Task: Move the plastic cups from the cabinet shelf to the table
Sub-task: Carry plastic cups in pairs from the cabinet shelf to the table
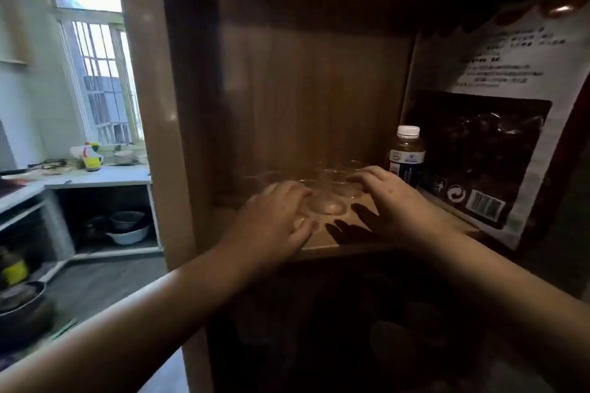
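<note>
Both hands reach into the cabinet: the left hand (281, 217) and right hand (392, 201) are spread open, flanking the clear plastic cups (325, 191) on the shelf (319, 241), seemingly to gather them together; grip unclear. About five cups, hard to count; one bottle (407, 155) stands beside them

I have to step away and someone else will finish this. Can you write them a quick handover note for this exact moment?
Left hand: on the shelf at the left side of the clear plastic cups, fingers spread; grip not confirmed.
Right hand: at their right side, same.
Cups: all on the cabinet shelf, clustered beside a white-capped bottle and a large bag.
Done: nothing moved yet.
Left: lift the cups out and carry them to the table, which is out of view.
</note>
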Available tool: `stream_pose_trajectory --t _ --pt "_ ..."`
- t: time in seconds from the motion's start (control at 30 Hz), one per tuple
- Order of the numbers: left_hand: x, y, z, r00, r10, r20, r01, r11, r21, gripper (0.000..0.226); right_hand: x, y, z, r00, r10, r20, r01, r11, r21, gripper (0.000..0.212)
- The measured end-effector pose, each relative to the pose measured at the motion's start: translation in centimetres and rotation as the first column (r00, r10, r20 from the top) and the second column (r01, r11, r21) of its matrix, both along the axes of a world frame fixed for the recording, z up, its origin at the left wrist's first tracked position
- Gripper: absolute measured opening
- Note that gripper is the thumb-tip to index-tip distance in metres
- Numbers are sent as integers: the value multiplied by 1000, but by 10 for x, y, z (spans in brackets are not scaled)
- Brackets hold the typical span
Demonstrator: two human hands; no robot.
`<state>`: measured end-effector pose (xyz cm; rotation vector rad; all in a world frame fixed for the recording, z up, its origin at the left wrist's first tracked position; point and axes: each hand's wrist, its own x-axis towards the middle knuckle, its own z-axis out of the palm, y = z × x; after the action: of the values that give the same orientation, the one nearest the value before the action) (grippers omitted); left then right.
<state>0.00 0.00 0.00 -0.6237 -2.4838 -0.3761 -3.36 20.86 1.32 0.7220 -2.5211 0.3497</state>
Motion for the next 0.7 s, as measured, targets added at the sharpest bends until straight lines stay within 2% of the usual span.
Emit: stream_pose_trajectory --t 0.07,0.23,0.47,0.7 --pt "-11 3 -2 999 4 -37 -3 1000 19 48 -15 -1 -1 1000 3 -23 -4 999 -41 52" --pt "-30 5 -8 998 22 -51 -23 1000 -2 45 -47 -1 -12 998 -43 46 46 997 -61 56" --pt "-35 9 -3 996 14 -89 -11 999 34 32 -57 0 -21 999 3 -46 -9 993 -114 37" --pt "-36 12 -2 999 29 -38 -27 998 47 21 -46 3 -19 1000 19 -16 -21 993 -118 29"
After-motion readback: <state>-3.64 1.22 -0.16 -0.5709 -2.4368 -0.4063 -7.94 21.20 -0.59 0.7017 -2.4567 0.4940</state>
